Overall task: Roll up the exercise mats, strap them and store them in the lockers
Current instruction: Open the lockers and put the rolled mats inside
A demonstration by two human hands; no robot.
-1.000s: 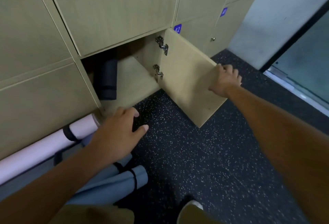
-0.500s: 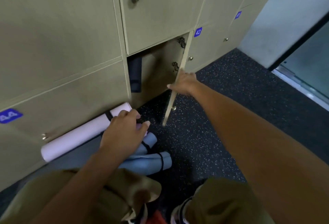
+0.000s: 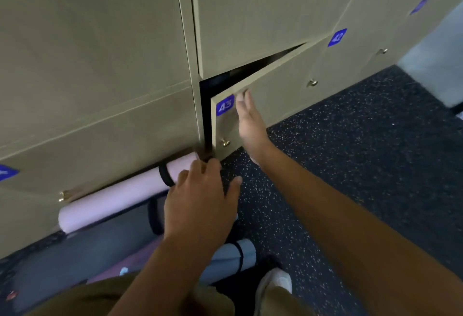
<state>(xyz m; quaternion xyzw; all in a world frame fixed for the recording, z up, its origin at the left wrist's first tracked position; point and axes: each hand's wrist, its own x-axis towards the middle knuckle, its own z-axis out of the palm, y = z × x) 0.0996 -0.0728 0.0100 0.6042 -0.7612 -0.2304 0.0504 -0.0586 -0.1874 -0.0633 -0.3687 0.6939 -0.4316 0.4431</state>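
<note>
The door of locker 43 [image 3: 270, 95] stands only a narrow gap ajar. My right hand [image 3: 248, 122] presses flat on it with straight fingers, just right of the blue number label. My left hand [image 3: 200, 202] hovers low over the rolled mats on the floor, fingers loosely spread, holding nothing. A pink rolled mat [image 3: 120, 192] with a black strap lies along the locker base. A grey rolled mat [image 3: 87, 248] lies in front of it, and a blue-grey strapped mat [image 3: 233, 255] sticks out under my left wrist. The black mat inside the locker is hidden.
Beige locker doors [image 3: 100, 64] fill the wall, with small brass knobs [image 3: 312, 83] and blue number labels. The dark speckled floor [image 3: 350, 152] stretches to the right. My white shoe [image 3: 275, 283] stands near the blue-grey mat's end.
My right hand has swung the locker door from wide open to almost closed and now pushes on its front. My left hand has stayed over the mats on the floor.
</note>
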